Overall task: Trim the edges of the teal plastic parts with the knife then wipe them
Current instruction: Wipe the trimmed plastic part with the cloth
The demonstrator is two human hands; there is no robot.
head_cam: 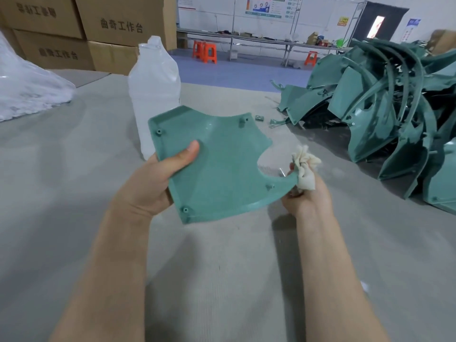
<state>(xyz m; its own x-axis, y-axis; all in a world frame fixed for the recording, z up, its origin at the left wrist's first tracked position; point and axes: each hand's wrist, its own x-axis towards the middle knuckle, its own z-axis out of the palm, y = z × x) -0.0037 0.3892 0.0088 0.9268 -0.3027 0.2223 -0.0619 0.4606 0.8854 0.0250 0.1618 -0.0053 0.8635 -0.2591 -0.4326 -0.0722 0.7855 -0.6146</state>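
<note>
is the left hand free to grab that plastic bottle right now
Probably not yet: the left hand grips the teal part, so it is occupied. The bottle stands upright just beyond the part, with nothing else between, so it looks within reach once the part is put down.

The part (217,166) is above the table (74,169), mid-view, with the left hand (158,183) gripping its left edge and the right hand (308,196) at its right tip. A cloth (306,169) sits in the right hand, touching that tip. A bottle (153,95) stands on the table just behind the part. A pile (385,107) of parts lies on the table to the right, sheeting (27,87) to the far left, boxes (74,28) stacked behind it. Stools (204,51) stand far behind.
</note>
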